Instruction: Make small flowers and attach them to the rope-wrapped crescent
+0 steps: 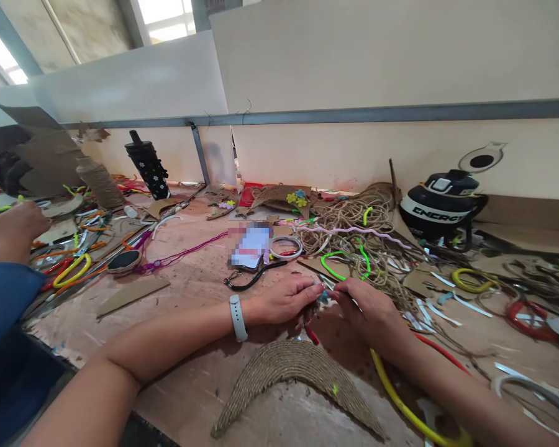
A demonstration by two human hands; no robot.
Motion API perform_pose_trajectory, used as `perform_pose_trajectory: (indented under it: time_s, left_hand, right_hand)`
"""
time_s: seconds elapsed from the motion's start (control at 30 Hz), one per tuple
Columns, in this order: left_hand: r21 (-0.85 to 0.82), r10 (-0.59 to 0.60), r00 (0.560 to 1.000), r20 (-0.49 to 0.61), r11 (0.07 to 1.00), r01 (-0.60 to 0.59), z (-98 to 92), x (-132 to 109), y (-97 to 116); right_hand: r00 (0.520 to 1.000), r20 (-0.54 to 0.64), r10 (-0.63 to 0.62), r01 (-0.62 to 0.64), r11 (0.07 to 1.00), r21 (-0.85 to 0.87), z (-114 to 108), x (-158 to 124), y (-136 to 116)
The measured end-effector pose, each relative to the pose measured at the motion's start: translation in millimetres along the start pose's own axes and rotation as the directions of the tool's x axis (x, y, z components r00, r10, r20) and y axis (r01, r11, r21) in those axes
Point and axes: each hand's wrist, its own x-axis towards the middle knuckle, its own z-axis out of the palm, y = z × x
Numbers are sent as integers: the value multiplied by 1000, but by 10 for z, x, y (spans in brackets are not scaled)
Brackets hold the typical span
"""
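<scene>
Both hands meet over the middle of the worktop [190, 292], a little in from its near edge, and pinch a small pale-blue piece [323, 296] between their fingertips; what the piece is cannot be told, it is too small and half hidden. The left hand [286, 300], with a white band [236, 318] on its wrist, has thumb and fingers drawn narrow onto the piece from the left, and the right hand [368, 307] closes on it from the right in the same tight pinch. Just below the hands, by the near edge, lies a curved jute-wrapped crescent [293, 372], flat on the wood. A yellow tube [400, 397] runs under the right forearm toward the near right corner. Beyond the hands lies a phone [251, 247] with a black strap, a white ring [286, 247] touching its right side. Further right, a tangle of jute twine [358, 217] spreads toward the far edge, with green cord [338, 264] lying in it. A black bottle [440, 208] rests on its side near the far right corner. At the left edge another person's hand [16, 226] rests among coloured cords, a blue sleeve [2, 298] below it
</scene>
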Motion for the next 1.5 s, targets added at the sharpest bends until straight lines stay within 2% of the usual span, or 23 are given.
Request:
perform_pose_trajectory:
  time_s: [0.2, 0.4, 0.47, 0.53, 0.67, 0.8, 0.87, 0.97, 1.0, 1.07, 1.13, 1.2, 1.27, 1.37, 1.5]
  left_hand:
    - [27, 30, 1000, -10, 999, -30, 21, -10, -9]
    - [-22, 35, 999, 35, 999, -34, 28, -6, 13]
    - [-89, 22, 999, 30, 996, -19, 36, -6, 12]
    - [-233, -23, 999, 37, 972, 31, 53, -8, -8]
    - [-552, -117, 983, 143, 814, 178, 94, -15, -83]
    - [-655, -137, 976, 169, 724, 215, 121, -16, -108]
    - [-682, -135, 980, 145, 704, 198, 138, -9, -103]
    - [-711, -159, 987, 30, 690, 133, 172, 12, -107]
    - [-721, -178, 984, -7, 683, 118, 184, 21, -113]
    - [-737, -219, 974, -64, 668, 102, 204, 38, -123]
    - [-753, -253, 963, -90, 651, 101, 217, 48, -123]
    - [-766, -279, 955, -99, 634, 106, 222, 51, -109]
    - [-777, -303, 948, -100, 619, 116, 223, 49, -86]
    - [-821, -353, 930, -98, 557, 125, 225, 47, -64]
    - [-876, -393, 912, -114, 473, 94, 230, 58, -82]
  right_hand:
    - [989, 89, 119, -123, 992, 42, 9, -28, 8]
    - [987, 101, 128, -130, 991, 22, -1, -18, -34]
    - [983, 116, 145, -149, 988, 27, -23, -2, -35]
    - [978, 121, 168, -172, 985, 28, -58, 22, -17]
    - [959, 122, 256, -263, 964, 47, -142, 98, 70]
    - [946, 155, 286, -303, 948, 98, -240, 207, 161]
    - [941, 86, 328, -335, 939, 81, -340, 246, 179]
    - [888, -21, 459, -459, 888, -3, -575, 194, 143]
    - [875, 31, 483, -481, 875, -56, -661, 136, 112]
    - [839, 315, 443, -404, 896, -184, -811, -35, 25]
    - [783, 428, 451, -318, 882, -348, -905, -241, -77]
    - [734, 483, 478, -273, 858, -434, -942, -419, -169]
    - [704, 492, 512, -293, 841, -456, -944, -523, -232]
    - [640, 512, 573, -396, 817, -419, -928, -532, -264]
    - [506, 568, 649, -514, 756, -406, -901, -467, -226]
